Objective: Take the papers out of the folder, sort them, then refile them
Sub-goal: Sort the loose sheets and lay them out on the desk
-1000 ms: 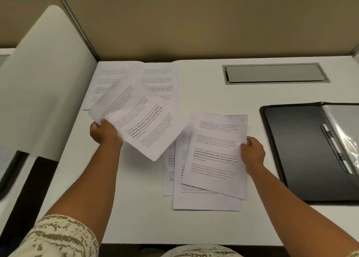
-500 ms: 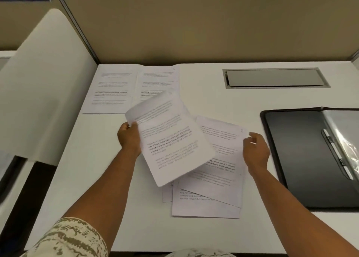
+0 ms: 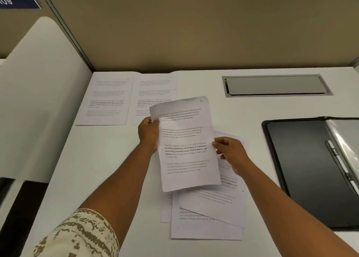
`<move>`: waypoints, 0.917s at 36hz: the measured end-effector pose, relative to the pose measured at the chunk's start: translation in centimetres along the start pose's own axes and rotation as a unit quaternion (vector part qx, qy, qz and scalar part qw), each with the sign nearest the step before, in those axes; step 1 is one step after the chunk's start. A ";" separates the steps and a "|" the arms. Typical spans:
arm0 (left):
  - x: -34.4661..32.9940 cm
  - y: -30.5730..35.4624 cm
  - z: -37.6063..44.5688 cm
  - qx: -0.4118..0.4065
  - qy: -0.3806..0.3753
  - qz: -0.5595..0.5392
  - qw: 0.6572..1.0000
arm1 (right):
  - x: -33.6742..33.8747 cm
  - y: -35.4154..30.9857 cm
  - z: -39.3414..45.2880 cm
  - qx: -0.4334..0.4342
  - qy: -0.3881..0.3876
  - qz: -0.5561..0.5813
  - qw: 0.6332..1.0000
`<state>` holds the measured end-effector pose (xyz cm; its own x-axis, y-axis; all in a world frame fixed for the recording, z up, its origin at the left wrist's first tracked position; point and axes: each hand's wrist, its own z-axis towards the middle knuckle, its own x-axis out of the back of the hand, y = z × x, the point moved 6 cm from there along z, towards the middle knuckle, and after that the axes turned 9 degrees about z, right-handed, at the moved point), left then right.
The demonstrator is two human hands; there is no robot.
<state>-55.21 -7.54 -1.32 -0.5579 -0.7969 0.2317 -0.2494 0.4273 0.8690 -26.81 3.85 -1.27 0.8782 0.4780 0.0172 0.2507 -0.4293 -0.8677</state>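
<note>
I hold one printed sheet (image 3: 186,140) upright above the desk with both hands. My left hand (image 3: 148,133) grips its left edge near the top. My right hand (image 3: 229,153) pinches its right edge at mid height. Under the sheet lies a loose pile of papers (image 3: 207,218), fanned out on the white desk. Two more printed sheets (image 3: 110,99) lie side by side at the back left. The black folder (image 3: 303,171) lies open at the right, with a clear plastic sleeve and a metal clip (image 3: 342,165) on its right side.
A white desk (image 3: 108,169) carries everything. A metal cable hatch (image 3: 275,84) is set into it at the back right. A tan partition wall stands behind, and a white curved divider (image 3: 38,101) rises on the left.
My left hand has carried the sheet from the left to the middle, over the pile. My right hand let go of the pile's top sheet and took the carried sheet's right edge.
</note>
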 end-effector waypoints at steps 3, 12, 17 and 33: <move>-1.0 0.6 1.0 -0.006 -0.032 0.007 0.999 | 0.3 -0.2 1.3 -0.007 0.020 0.034 0.999; -4.3 -0.3 2.4 0.015 -0.155 0.112 0.981 | 2.7 -2.7 7.9 -0.012 0.097 0.096 0.991; -6.3 0.0 3.8 0.007 -0.146 0.131 0.980 | 3.7 -4.4 12.2 0.005 0.114 0.042 0.993; -12.2 2.9 10.3 -0.063 -0.049 0.153 0.985 | 4.6 -7.1 19.9 0.015 0.153 -0.099 0.983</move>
<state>-57.28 7.77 -6.14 -0.6662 -0.5918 0.4538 0.0393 0.5798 0.8138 -32.66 24.33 -4.91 0.8961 0.2944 0.3323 0.4209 -0.3252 -0.8468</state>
